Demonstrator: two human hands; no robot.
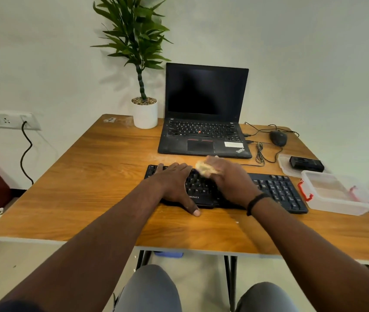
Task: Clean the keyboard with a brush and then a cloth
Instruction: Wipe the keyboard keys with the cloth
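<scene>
Clear tub (pixel 345 206) — contents unclear; lid (pixel 285 165) holds black object (pixel 306 164).

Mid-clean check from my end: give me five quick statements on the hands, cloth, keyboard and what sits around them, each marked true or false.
1. The right hand holds a bunched cloth on the keyboard. True.
2. The left hand is lifted clear of the keyboard. False: it lies flat on the left half.
3. The laptop is closed. False: it stands open, screen dark.
4. A clear plastic box sits right of the keyboard. True.
5. The mouse lies left of the laptop. False: it lies to the right.
</scene>
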